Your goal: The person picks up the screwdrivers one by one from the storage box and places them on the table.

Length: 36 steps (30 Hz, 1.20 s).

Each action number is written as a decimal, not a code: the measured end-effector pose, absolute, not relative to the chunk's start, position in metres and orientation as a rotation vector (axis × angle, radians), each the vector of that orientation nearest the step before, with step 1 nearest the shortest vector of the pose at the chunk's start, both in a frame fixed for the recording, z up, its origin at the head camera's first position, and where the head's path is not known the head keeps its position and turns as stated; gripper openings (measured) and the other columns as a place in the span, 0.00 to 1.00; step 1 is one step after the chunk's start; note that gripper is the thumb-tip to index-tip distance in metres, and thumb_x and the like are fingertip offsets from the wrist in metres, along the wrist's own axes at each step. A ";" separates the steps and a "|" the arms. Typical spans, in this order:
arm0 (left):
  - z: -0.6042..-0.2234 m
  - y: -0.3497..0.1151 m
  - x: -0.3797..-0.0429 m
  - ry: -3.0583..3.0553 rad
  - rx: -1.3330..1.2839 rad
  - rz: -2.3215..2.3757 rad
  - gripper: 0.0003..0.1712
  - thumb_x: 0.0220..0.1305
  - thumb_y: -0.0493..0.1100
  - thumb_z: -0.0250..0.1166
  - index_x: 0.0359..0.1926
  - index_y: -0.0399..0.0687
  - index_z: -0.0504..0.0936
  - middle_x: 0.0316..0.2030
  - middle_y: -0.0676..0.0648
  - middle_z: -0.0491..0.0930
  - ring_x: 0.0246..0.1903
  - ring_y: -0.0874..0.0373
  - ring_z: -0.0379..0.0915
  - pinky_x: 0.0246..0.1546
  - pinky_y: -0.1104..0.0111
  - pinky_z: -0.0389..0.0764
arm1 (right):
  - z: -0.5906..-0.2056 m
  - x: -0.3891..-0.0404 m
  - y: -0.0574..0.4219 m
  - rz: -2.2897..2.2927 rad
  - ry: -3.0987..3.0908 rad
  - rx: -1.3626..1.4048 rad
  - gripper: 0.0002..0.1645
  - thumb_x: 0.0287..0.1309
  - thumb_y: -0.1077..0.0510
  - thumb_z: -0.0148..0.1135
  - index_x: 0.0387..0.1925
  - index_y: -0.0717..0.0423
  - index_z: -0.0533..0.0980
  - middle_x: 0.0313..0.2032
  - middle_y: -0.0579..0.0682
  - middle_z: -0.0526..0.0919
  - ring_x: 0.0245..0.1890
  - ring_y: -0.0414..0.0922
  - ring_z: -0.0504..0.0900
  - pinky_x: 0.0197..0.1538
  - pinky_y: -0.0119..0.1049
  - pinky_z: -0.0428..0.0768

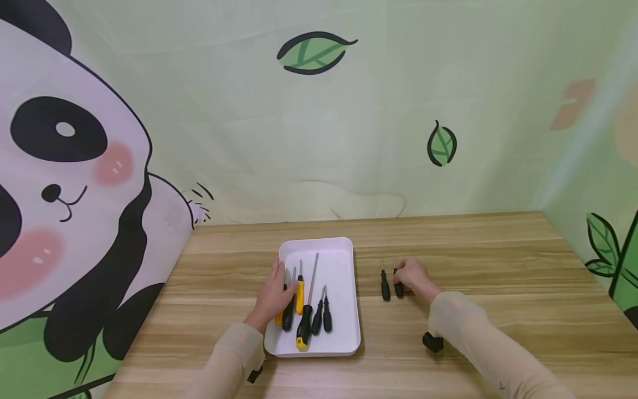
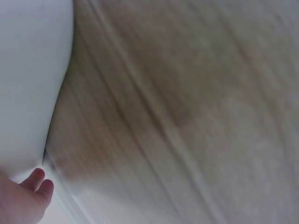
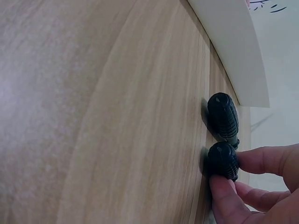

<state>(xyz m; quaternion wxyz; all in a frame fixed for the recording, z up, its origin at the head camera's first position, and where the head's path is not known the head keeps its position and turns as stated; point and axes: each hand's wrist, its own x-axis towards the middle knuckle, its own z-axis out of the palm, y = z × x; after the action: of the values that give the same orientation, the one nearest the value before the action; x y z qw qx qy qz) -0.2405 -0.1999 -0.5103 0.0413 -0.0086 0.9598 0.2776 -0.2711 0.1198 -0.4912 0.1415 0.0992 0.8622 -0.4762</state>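
Pinching a small black screwdriver [image 1: 399, 290] on the wooden worktop [image 1: 463, 238] with the right hand [image 1: 413, 275], beside 1 similar screwdriver [image 1: 385, 288]; resting the left hand [image 1: 273, 293], spread, at the left edge of a white tray [image 1: 343, 293] of assorted screwdrivers [image 1: 305, 326].

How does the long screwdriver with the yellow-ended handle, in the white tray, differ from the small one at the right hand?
The long screwdriver lies inside the white tray; the small screwdriver is outside it. The long screwdriver's black handle ends in yellow; the small screwdriver's visible handle is all black. No hand touches the long screwdriver, while the right hand pinches the small screwdriver. Both have slim shafts.
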 end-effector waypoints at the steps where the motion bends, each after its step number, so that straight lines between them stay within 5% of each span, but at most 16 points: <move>1: -0.510 -0.200 -0.241 2.937 -0.026 0.851 0.42 0.60 0.57 0.50 0.68 0.42 0.45 0.69 0.45 0.36 0.66 0.45 0.46 0.62 0.53 0.55 | -0.491 -0.271 0.120 -1.369 2.491 0.283 0.18 0.37 0.73 0.55 0.37 0.71 0.70 0.29 0.55 0.72 0.24 0.43 0.72 0.23 0.31 0.77; 13: -0.513 -0.200 -0.242 2.929 -0.033 0.864 0.42 0.60 0.57 0.50 0.68 0.43 0.45 0.69 0.47 0.35 0.66 0.45 0.46 0.62 0.52 0.55 | -0.491 -0.267 0.122 -1.364 2.495 0.263 0.19 0.44 0.71 0.57 0.43 0.72 0.70 0.40 0.63 0.75 0.30 0.45 0.75 0.27 0.33 0.78; 26: -0.513 -0.201 -0.243 2.930 -0.021 0.861 0.42 0.60 0.57 0.50 0.68 0.42 0.45 0.69 0.46 0.35 0.66 0.45 0.45 0.62 0.52 0.54 | -0.488 -0.264 0.126 -1.442 2.445 0.266 0.17 0.46 0.66 0.58 0.41 0.70 0.70 0.31 0.55 0.75 0.27 0.43 0.75 0.25 0.35 0.78; 32: -0.514 -0.202 -0.242 2.932 -0.012 0.872 0.42 0.60 0.57 0.50 0.68 0.42 0.45 0.69 0.47 0.35 0.66 0.45 0.46 0.62 0.53 0.55 | -0.482 -0.264 0.128 -1.420 2.419 0.280 0.25 0.48 0.63 0.57 0.49 0.68 0.67 0.33 0.54 0.74 0.27 0.43 0.73 0.27 0.35 0.77; 36: -0.515 -0.202 -0.242 2.928 -0.014 0.873 0.42 0.60 0.57 0.50 0.68 0.42 0.45 0.69 0.47 0.35 0.66 0.45 0.45 0.62 0.53 0.55 | -0.474 -0.264 0.126 -1.413 2.427 0.283 0.28 0.49 0.60 0.57 0.53 0.65 0.65 0.29 0.51 0.72 0.17 0.40 0.65 0.21 0.32 0.68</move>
<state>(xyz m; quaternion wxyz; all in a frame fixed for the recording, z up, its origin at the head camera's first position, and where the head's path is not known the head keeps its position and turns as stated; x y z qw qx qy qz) -0.2425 -0.2019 -0.5149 0.0430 -0.0046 0.9574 0.2855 -0.2644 0.1256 -0.4737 0.1589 0.0989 0.8490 -0.4942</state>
